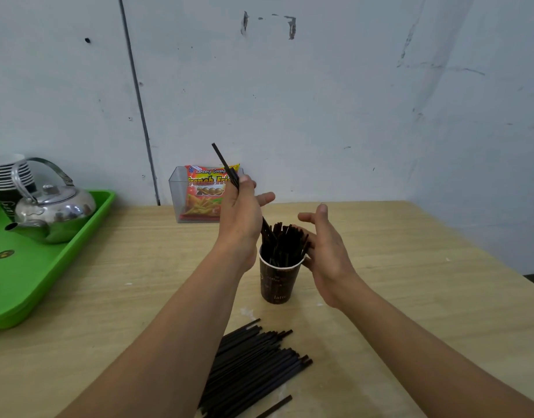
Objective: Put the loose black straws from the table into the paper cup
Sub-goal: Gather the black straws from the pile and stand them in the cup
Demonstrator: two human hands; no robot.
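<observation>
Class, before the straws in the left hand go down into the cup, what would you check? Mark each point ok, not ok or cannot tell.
1. Paper cup stands upright on the table: ok.
2. Left hand grips the held straws: ok.
3. Their lower ends inside the cup's rim: cannot tell.
4. Right hand open beside the cup, touching it: cannot tell.
5. Pile of loose straws cleared from the table: not ok, many remain.
</observation>
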